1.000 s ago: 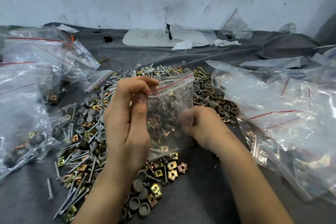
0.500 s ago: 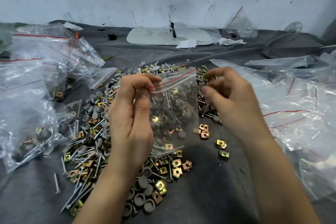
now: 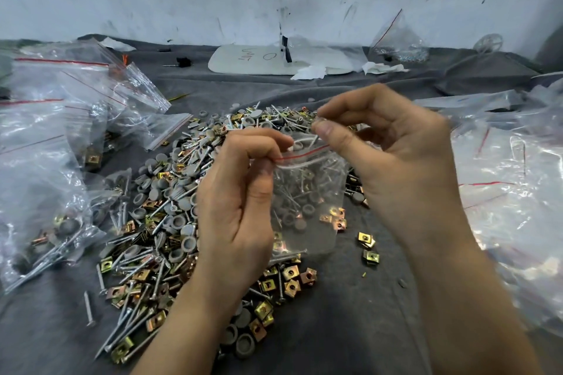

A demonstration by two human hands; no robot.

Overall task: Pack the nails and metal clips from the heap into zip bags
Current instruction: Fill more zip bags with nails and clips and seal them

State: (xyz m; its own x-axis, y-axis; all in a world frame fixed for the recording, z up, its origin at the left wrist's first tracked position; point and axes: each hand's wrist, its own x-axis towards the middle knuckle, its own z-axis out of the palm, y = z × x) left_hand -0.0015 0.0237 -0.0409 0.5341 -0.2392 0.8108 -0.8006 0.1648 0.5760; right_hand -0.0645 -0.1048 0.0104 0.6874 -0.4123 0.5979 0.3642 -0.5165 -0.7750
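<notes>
Left grip (image 3: 240, 201) pinches the zip bag (image 3: 307, 207) by its red-lined top corner, holding it up over the heap (image 3: 170, 213) on the counter (image 3: 350, 329). Right grip (image 3: 396, 155) has thumb and forefinger closed at the bag's mouth; on what, we cannot tell. We judge the heap heavy and loose; the bag light, limp, slick, best held by its stiffer zip rim; the nails (image 3: 131, 313) stiff and sharp enough to pierce film; the clips (image 3: 367, 239) small, easily dropped.
</notes>
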